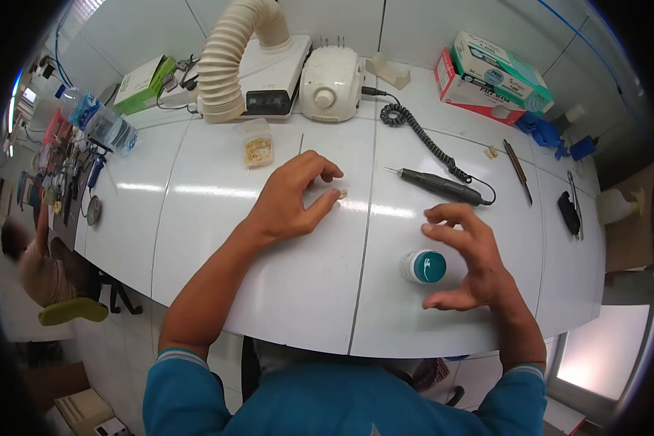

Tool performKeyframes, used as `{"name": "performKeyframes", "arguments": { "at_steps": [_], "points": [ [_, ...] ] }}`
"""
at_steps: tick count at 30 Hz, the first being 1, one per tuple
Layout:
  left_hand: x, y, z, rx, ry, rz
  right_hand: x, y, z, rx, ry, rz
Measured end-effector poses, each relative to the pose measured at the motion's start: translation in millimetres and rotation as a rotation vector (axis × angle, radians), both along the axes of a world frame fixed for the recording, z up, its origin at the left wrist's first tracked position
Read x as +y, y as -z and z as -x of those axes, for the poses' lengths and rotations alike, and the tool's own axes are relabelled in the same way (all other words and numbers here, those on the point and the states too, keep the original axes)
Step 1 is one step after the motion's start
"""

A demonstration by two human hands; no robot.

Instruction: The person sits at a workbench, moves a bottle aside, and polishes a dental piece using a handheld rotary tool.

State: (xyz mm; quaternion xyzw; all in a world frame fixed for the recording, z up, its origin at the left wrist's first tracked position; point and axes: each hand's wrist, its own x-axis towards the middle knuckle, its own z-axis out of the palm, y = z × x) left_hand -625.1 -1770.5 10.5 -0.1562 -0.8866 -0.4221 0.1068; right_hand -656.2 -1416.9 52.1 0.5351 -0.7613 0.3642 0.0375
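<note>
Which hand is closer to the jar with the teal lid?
Right. The right hand is open just right of the jar; the left hand is farther off, to the jar's left and deeper across the table.

Bright, fairly even light fills the view, leaving streaks of glare across the white tabletop [291, 283], while a pale panel [604, 352] glows at lower right and wide-angle distortion curves everything toward blackened corners.
</note>
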Motion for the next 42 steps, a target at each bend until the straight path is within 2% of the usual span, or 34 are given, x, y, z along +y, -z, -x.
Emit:
{"name": "performKeyframes", "arguments": {
  "at_steps": [3,4,7,9,11,13,14,16,19,20,23,24,27,31,33,35,38,41,42],
  "points": [
    [8.2,0.2,-1.0,-0.003,-0.006,0.099,-8.8,-2.5,-11.5,0.069,-0.017,-0.277],
    [9.6,0.0,-1.4,-0.009,-0.008,0.107,-8.6,2.0,-14.2,-0.071,0.005,-0.292],
    [8.5,1.9,2.1,-0.086,0.010,0.061,-10.5,3.6,-11.9,-0.056,0.105,-0.106],
    [8.1,3.2,2.9,-0.126,0.012,0.057,-7.5,-4.5,2.5,-0.002,0.301,0.071],
    [5.9,2.7,7.2,-0.136,0.017,0.051,-4.3,-24.2,38.7,0.028,0.529,0.112],
    [2.4,4.5,6.8,-0.149,0.044,0.042,-0.7,-25.2,92.1,0.181,0.649,0.142],
    [0.9,4.5,5.9,-0.137,0.056,0.047,3.7,-22.0,117.2,0.321,0.678,0.095],
    [-1.8,4.8,7.3,-0.115,0.076,0.052,1.7,-8.1,149.5,0.157,0.795,0.037],
    [-1.8,8.9,4.9,-0.089,0.081,-0.062,-1.3,27.7,179.0,0.093,0.931,-0.140],
    [-5.0,11.3,6.1,-0.101,0.095,-0.045,-1.2,33.3,180.8,0.070,0.944,-0.120],
    [-4.0,6.2,3.3,-0.089,0.054,-0.056,-5.2,24.4,169.8,0.213,0.981,-0.063],
    [-3.2,6.5,4.9,-0.092,0.061,-0.034,-14.7,4.1,148.6,0.201,1.078,-0.122],
    [-5.7,12.1,5.2,-0.111,0.067,-0.009,-16.5,-16.4,107.0,0.288,0.997,0.005],
    [-5.6,8.4,7.6,-0.105,0.073,0.011,-27.7,-12.5,49.6,0.035,0.494,-0.131],
    [-4.3,8.8,8.9,-0.092,0.071,0.005,-35.8,-0.7,41.1,0.176,0.448,-0.252],
    [-4.5,10.5,9.1,-0.092,0.064,-0.033,-36.1,10.7,40.7,0.158,0.486,-0.301],
    [-1.8,-0.3,9.2,-0.243,-0.043,-0.222,-38.5,32.0,48.3,0.167,0.507,-0.327],
    [-0.2,-12.9,24.7,-0.422,-0.127,-0.313,-57.3,24.1,53.9,-0.043,0.607,-0.290],
    [2.2,-7.2,31.1,-0.420,-0.103,-0.442,-61.1,20.5,58.8,0.041,0.556,-0.267]
  ]
}}
